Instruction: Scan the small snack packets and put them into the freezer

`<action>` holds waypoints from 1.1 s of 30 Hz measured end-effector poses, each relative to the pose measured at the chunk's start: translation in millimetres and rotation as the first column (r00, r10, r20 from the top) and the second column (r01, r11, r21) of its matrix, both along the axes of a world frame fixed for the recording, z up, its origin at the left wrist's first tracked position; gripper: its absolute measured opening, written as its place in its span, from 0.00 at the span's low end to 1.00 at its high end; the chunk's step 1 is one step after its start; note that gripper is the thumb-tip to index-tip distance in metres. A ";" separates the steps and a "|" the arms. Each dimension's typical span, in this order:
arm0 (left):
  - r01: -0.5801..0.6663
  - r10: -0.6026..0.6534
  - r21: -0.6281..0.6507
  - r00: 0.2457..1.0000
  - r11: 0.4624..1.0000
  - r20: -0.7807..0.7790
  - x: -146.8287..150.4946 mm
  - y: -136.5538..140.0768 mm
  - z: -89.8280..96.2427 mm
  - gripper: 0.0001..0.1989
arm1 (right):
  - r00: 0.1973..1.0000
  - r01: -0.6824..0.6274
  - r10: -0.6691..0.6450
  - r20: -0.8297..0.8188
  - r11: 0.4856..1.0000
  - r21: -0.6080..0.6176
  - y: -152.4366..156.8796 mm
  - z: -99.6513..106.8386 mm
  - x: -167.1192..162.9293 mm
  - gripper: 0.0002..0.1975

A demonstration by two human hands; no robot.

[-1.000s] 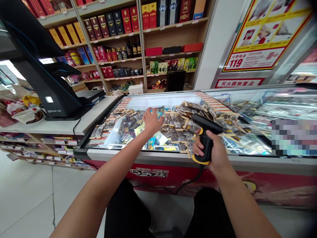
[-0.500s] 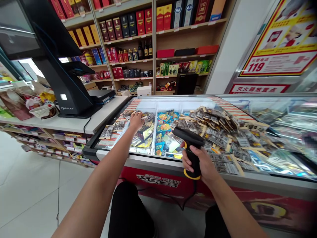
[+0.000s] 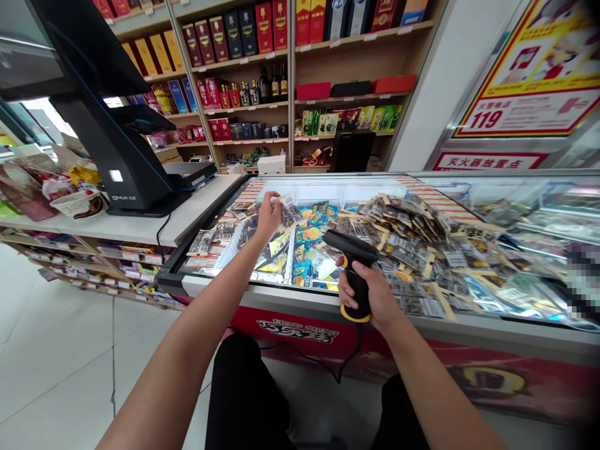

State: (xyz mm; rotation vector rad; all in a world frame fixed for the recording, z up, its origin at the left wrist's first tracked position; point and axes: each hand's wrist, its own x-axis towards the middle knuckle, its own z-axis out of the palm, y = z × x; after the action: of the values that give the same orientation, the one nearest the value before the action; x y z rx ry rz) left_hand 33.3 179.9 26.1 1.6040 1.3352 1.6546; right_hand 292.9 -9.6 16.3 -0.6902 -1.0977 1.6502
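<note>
My left hand (image 3: 269,215) grips a small flat packet (image 3: 290,211) by its edge, its printed face turned up above the left part of the chest freezer (image 3: 225,289). In my right hand (image 3: 370,294) is a black and yellow barcode scanner (image 3: 352,250), its head pointing left toward the packet; a cable hangs from its handle. A large heap of similar packets (image 3: 407,219) lies on the freezer top to the right of the scanner. A few more packets (image 3: 210,236) lie at the far left end. Yellow and blue ice cream wrappers (image 3: 312,234) show below the glass in the middle.
On the white counter (image 3: 206,206) at left stands a black checkout terminal (image 3: 126,144), with bagged goods and a bowl (image 3: 77,203) beside it. Shelves (image 3: 253,109) of boxes and bottles line the back. The scanner's cable (image 3: 344,372) loops down by the freezer front, near my knees.
My left hand has lifted the packet from the left-hand pile and brought it a little to the right, turning it up. The right hand with the scanner has shifted slightly left and up.
</note>
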 end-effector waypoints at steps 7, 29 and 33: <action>0.125 -0.134 -0.081 0.985 0.989 -0.108 13.4 -10.0 -15.5 0.06 | 0.989 0.071 -0.069 0.134 0.997 -0.004 2.3 1.3 -4.2 0.26; 0.059 -0.072 -0.158 0.994 0.986 -0.078 -7.8 -14.4 -16.0 0.08 | 0.997 -0.079 0.078 -0.014 0.988 -0.135 3.3 4.1 8.7 0.25; 0.119 -0.075 -0.240 0.980 0.963 0.185 15.5 -21.9 -7.9 0.09 | 0.993 -0.036 0.025 -0.119 0.995 -0.090 -2.6 4.7 12.3 0.24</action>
State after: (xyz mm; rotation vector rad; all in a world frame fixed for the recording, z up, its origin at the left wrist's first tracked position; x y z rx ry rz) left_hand 48.8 158.1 18.2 1.3252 1.2954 1.4648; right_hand 305.3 -12.1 20.9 -0.6287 -0.9573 1.7540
